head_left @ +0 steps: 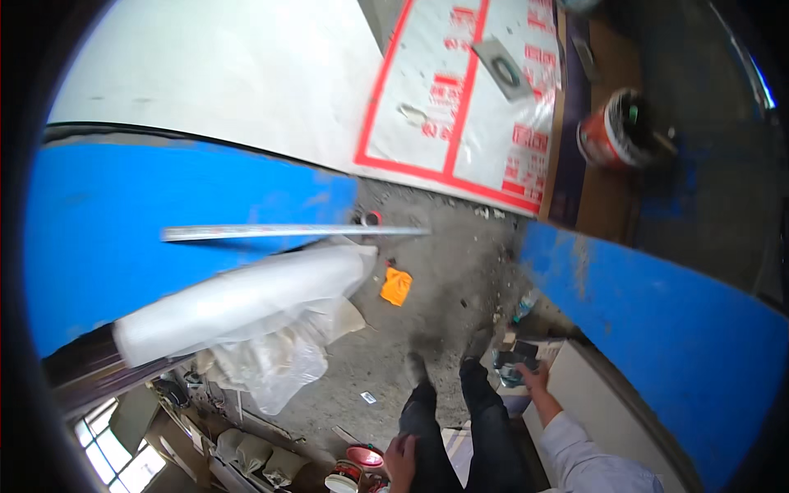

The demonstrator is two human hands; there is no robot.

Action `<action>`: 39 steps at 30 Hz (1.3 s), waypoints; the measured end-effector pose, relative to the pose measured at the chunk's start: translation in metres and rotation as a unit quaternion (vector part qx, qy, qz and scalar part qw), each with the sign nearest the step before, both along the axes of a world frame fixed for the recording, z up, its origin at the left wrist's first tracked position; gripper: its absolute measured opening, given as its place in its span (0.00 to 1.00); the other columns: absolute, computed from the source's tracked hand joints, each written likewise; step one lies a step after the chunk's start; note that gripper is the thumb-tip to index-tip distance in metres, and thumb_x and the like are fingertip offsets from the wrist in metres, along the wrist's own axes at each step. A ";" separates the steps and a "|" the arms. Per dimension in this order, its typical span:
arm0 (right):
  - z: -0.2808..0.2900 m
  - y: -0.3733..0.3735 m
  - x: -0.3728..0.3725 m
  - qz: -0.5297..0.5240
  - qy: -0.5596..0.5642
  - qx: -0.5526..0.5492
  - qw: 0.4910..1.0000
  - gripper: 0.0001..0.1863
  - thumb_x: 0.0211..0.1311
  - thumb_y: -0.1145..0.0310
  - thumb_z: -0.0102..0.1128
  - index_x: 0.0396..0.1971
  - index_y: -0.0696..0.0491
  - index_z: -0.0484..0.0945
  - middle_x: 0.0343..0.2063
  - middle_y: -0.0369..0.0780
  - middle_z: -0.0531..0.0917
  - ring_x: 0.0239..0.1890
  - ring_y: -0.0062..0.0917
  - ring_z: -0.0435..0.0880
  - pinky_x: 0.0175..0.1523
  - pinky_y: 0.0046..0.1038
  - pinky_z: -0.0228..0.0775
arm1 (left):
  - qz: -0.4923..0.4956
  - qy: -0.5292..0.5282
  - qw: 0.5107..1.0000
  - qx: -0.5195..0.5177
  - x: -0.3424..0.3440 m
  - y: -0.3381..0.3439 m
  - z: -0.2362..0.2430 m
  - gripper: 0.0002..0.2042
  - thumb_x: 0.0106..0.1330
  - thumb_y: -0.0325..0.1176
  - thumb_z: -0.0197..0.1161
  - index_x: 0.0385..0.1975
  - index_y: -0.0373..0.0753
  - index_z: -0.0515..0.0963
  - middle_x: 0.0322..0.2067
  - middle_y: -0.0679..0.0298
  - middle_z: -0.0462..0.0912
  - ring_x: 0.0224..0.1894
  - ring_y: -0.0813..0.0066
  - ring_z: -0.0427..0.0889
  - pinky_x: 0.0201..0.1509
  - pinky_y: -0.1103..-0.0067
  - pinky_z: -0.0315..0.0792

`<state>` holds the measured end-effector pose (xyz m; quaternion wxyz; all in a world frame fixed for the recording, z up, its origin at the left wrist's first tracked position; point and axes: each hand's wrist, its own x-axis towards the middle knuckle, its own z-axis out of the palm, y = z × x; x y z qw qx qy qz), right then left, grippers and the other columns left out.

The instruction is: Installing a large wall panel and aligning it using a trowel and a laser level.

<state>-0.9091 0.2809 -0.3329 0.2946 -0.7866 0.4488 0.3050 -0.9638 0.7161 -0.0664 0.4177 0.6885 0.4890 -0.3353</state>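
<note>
My right hand (536, 379) reaches down at the lower right, its fingers closed on a dark, teal-tinted thing (511, 371). It looks like a small power tool, but blur hides its exact kind. That thing is at the end of a long pale box or board (604, 407), beside my right leg. My left hand (401, 460) hangs by my left thigh with its fingers loosely bent and nothing visible in them.
A long metal straightedge (296, 233) lies across a blue board (189, 185) and juts over the grey floor. Below it is a roll of white plastic film (246, 296). An orange cloth or bag (396, 287) lies mid-floor. A red-and-white bucket (608, 135) stands far right.
</note>
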 end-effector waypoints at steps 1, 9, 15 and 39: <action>0.038 0.052 0.024 -0.122 0.019 0.078 0.989 0.44 0.52 0.43 0.91 0.58 0.62 0.87 0.54 0.48 0.93 0.54 0.39 0.93 0.62 0.43 0.84 | 0.088 -0.036 0.994 -0.052 0.019 0.006 0.018 0.27 0.83 0.49 0.69 0.67 0.31 0.84 0.56 0.47 0.93 0.61 0.55 0.92 0.69 0.65 0.81; 0.294 0.218 0.283 -0.130 -0.163 0.404 0.891 0.39 0.71 0.53 0.81 0.73 0.59 0.77 0.62 0.44 0.89 0.63 0.31 0.86 0.69 0.35 0.78 | 0.138 -0.227 0.944 -0.196 0.269 0.016 0.037 0.39 0.85 0.60 0.62 0.78 0.27 0.73 0.77 0.49 0.79 0.79 0.61 0.76 0.83 0.69 0.66; 0.402 0.245 0.421 -0.098 -0.119 0.463 0.873 0.35 0.72 0.54 0.80 0.71 0.58 0.80 0.60 0.41 0.89 0.60 0.28 0.88 0.65 0.34 0.81 | 0.103 -0.272 0.905 -0.311 0.445 0.047 0.084 0.42 0.89 0.66 0.49 0.82 0.30 0.69 0.79 0.57 0.74 0.80 0.68 0.71 0.85 0.72 0.61; 0.512 0.203 0.967 -0.010 0.129 0.699 0.703 0.41 0.72 0.36 0.73 0.74 0.48 0.79 0.66 0.40 0.89 0.67 0.38 0.88 0.77 0.48 0.75 | 0.135 -0.537 0.811 -0.187 0.894 0.006 0.267 0.32 0.87 0.52 0.63 0.79 0.33 0.73 0.74 0.55 0.80 0.78 0.65 0.75 0.83 0.68 0.65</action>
